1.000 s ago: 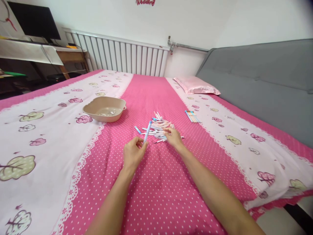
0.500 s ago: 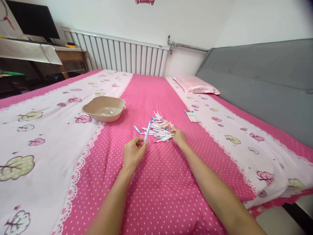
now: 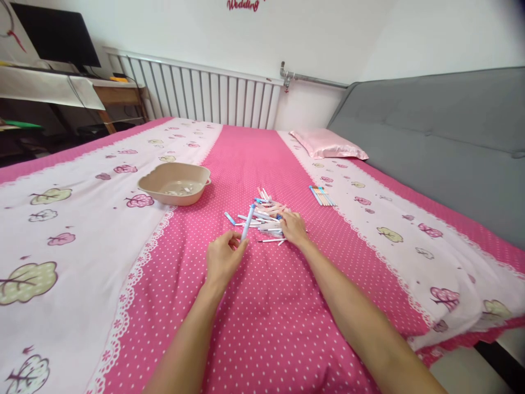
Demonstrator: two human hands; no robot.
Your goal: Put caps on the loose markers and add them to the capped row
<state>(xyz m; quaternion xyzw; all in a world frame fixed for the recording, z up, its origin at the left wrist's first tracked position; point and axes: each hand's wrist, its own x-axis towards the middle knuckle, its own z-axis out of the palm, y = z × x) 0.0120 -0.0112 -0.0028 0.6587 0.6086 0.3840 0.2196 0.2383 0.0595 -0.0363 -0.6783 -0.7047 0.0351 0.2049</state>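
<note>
Fingers of the left hand (image 3: 223,260) are closed around a blue pen (image 3: 247,221). They pinch its low end, and the pen points up and away, toward the pile of pens (image 3: 264,214) in the middle of the pink bed cover (image 3: 262,306). This hand has not moved in the last second, and it holds the pen the same way as before. The right hand (image 3: 293,227) is the one that has changed. Half a second ago it sat at the right edge of the pile. Now it has slid back a little to the left, and its bent fingers rest on top of the pens. It cannot be seen if they have caught a pen or only touch the heap. A few thin pens by this hand have shifted and now lie loose at the near edge of the pile. So the work stays at the pile: one pen is held and the other hand feels among the rest. A tan bowl (image 3: 164,198) sits well apart on the left, with small pale bits inside. A neat row of pens (image 3: 322,195) lies on the right, apart from the pile.
</note>
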